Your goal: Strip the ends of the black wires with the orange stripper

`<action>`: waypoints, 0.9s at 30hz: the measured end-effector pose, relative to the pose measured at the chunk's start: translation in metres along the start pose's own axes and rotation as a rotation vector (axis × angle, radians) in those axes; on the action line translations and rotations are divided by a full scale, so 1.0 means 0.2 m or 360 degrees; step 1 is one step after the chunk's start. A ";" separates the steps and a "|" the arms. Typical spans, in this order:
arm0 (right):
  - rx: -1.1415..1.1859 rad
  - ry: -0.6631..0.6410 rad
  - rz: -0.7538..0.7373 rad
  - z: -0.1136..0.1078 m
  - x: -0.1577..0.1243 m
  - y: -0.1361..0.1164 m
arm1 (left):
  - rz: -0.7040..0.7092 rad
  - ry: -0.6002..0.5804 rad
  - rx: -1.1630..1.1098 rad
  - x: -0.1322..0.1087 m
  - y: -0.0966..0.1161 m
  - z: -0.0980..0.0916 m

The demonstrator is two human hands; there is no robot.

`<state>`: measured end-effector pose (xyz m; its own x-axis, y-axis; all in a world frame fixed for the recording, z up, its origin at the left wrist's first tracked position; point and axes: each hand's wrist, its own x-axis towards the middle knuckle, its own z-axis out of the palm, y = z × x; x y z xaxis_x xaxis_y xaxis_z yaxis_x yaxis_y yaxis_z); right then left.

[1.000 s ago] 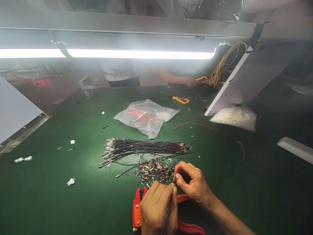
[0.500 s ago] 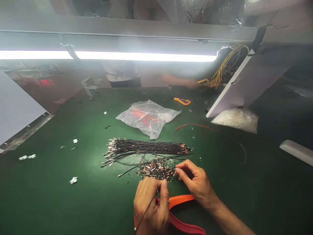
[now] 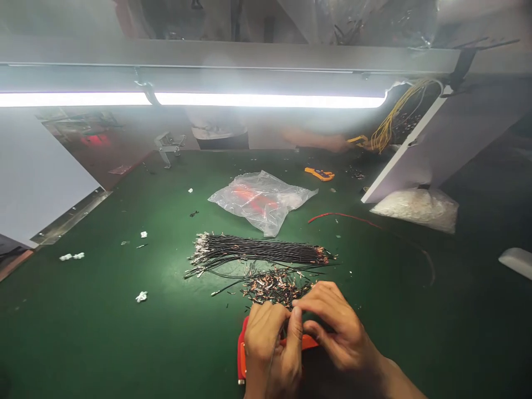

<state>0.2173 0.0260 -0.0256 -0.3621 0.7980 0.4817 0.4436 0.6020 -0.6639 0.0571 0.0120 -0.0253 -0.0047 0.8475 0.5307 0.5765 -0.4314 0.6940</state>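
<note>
Wire: While a thin dark wire (image 3: 272,357) was held along the left hand (image 3: 266,341), its upper end was hidden between the fingers.
Fingertip work: The wire was, in judgement, best pinched close to its end, with the length behind it rested against the palm so that bending could be avoided; light contact was called for, lest the wire be twisted or dropped.
Left grip: Thumb and forefinger were pressed together on the wire.
Right grip: At the right hand (image 3: 338,324), thumb and forefinger were held partly apart; the left thumb was met, seemingly, by the forefinger, and nothing could be made out as held.
Red-and-orange tool (image 3: 242,354): It was partly covered by the left hand on the green surface (image 3: 187,338).
Offcut pile (image 3: 272,285): It was spread just beyond both hands, below the bundle of black wires (image 3: 266,249).
</note>
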 end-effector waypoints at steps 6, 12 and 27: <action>-0.0128 0.0009 0.0014 0.03 -0.01 -0.02 | 0.0004 -0.0074 -0.0029 0.00 -0.02 -0.01; -0.0187 0.0130 -0.0087 0.00 -0.03 0.06 | -0.0061 0.0053 -0.0209 -0.02 -0.01 0.03; -0.0423 -0.0501 -0.0071 -0.09 -0.05 -0.06 | -0.0096 0.0304 -0.0007 0.15 -0.09 -0.18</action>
<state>0.2312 0.0105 -0.0116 -0.6008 0.7484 0.2808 0.6029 0.6549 -0.4556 0.0173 0.0342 -0.0035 -0.1943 0.7978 0.5707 0.5671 -0.3834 0.7290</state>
